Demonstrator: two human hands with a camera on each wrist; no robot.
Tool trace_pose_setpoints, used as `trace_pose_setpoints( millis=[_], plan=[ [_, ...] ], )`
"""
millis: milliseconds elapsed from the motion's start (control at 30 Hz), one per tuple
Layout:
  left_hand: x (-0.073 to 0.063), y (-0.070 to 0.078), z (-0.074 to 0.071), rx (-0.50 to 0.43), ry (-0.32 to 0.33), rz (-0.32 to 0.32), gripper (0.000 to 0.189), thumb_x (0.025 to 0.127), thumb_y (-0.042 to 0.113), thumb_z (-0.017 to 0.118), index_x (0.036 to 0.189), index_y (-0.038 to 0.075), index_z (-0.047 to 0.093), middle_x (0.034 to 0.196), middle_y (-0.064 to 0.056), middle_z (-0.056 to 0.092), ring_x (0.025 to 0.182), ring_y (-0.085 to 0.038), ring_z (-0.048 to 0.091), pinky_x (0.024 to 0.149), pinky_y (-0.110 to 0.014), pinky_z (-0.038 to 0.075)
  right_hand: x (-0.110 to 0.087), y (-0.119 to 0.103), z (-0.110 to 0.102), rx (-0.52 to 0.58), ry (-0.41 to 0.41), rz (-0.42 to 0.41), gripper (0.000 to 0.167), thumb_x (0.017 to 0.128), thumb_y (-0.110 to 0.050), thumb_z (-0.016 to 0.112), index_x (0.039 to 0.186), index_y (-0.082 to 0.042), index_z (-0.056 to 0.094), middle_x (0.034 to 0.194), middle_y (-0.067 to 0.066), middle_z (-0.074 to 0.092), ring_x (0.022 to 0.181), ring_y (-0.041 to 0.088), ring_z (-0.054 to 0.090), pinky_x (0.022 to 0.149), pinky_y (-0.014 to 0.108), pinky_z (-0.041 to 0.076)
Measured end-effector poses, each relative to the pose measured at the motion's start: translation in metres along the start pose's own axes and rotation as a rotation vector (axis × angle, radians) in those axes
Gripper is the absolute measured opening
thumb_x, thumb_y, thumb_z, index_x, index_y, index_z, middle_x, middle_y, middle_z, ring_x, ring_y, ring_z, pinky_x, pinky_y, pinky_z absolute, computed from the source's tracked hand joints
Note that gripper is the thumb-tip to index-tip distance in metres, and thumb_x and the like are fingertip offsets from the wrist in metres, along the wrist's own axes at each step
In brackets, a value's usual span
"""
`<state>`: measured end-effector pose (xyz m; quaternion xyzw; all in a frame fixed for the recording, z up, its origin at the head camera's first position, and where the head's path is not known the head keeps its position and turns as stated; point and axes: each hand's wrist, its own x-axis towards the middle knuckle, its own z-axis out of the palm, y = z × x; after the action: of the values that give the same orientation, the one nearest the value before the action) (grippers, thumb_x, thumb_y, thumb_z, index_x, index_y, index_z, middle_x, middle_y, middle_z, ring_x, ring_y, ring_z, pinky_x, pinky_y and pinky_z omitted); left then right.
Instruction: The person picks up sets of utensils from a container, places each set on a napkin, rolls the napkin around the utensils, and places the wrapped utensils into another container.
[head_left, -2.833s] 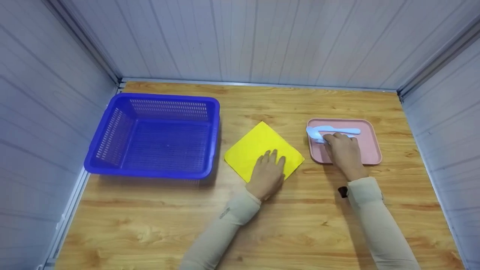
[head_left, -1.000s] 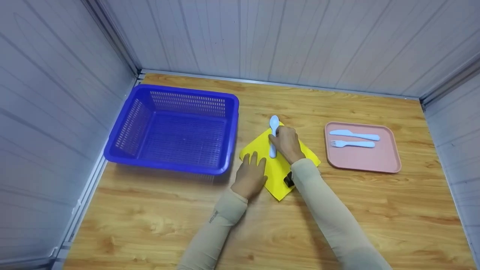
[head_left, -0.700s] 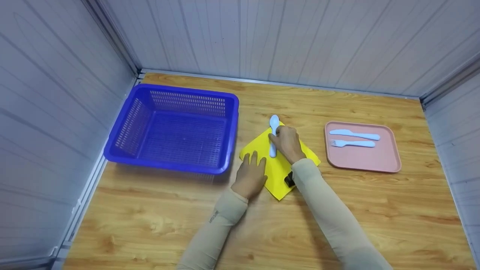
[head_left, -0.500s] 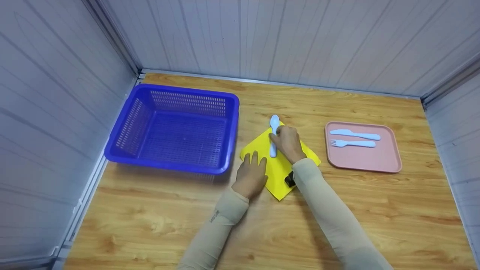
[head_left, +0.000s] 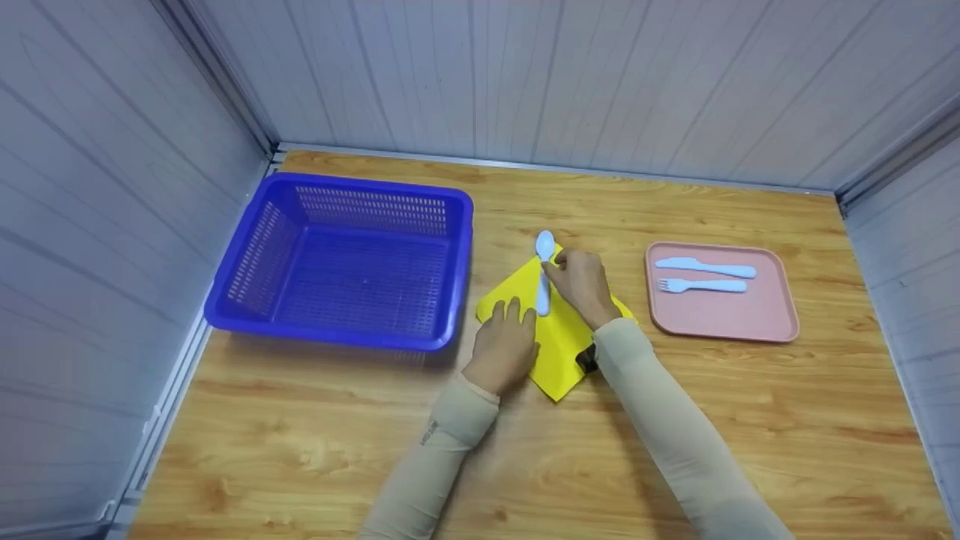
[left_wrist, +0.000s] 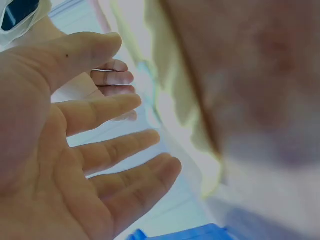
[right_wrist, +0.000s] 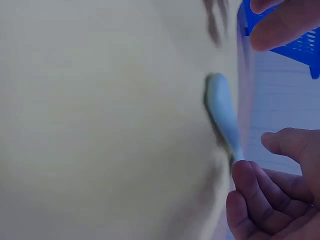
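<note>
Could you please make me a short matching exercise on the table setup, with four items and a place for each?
Column one:
1. spoon
2. fork
3. knife
4. perforated basket

Column two:
A. on the pink tray, the upper of its two utensils in the head view
B. blue, standing left of the yellow cloth in the head view
C. lying across the yellow cloth
D. on the pink tray, the lower utensil in the head view

Right pairs: 1-C, 2-D, 3-A, 4-B.

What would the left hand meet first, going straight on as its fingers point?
Probably the spoon, ahead over the yellow cloth, though the left hand's height is unclear, so it might pass above.
</note>
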<state>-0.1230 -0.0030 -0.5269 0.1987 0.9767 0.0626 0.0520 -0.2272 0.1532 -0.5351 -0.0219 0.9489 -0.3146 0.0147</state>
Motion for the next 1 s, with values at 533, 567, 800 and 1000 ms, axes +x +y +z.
trace_pose_setpoints(
  millis=[533,567,800,1000],
  plan=[
    [0.029,0.068,0.004,0.020,0.149,0.291,0.042,0.094,0.032,0.067,0.130,0.011,0.062,0.135,-0.012,0.057,0.122,-0.026,0.055,0.089,-0.035,0.054,-0.029,0.041,-0.080,-0.128,0.023,-0.100,0.029,0.097,-0.022,0.067,0.116,0.000,0.069,0.101,0.017,0.071,0.084,0.030,0.068,0.072,0.046,0.057],
    [0.032,0.073,0.006,0.012,0.149,0.302,0.042,0.095,0.031,0.065,0.131,0.011,0.061,0.136,-0.012,0.056,0.123,-0.025,0.055,0.091,-0.034,0.054,-0.031,0.048,-0.085,-0.132,0.025,-0.105,0.029,0.097,-0.020,0.066,0.117,0.000,0.069,0.102,0.017,0.071,0.086,0.031,0.068,0.073,0.047,0.057],
    [0.052,0.107,0.021,0.013,0.152,0.406,0.040,0.099,0.025,0.055,0.136,0.011,0.061,0.141,-0.013,0.055,0.127,-0.025,0.054,0.092,-0.033,0.054,-0.038,0.102,-0.111,-0.202,0.082,-0.079,0.022,0.096,-0.009,0.061,0.114,0.002,0.068,0.106,0.021,0.068,0.091,0.037,0.066,0.075,0.053,0.055],
    [0.065,0.129,0.024,0.035,0.147,0.460,0.041,0.101,0.024,0.052,0.138,0.009,0.059,0.144,-0.013,0.053,0.131,-0.024,0.052,0.097,-0.031,0.050,-0.042,0.141,-0.126,-0.303,0.059,-0.052,0.021,0.094,-0.002,0.060,0.112,0.004,0.068,0.104,0.023,0.064,0.092,0.042,0.062,0.073,0.057,0.053]
  ],
)
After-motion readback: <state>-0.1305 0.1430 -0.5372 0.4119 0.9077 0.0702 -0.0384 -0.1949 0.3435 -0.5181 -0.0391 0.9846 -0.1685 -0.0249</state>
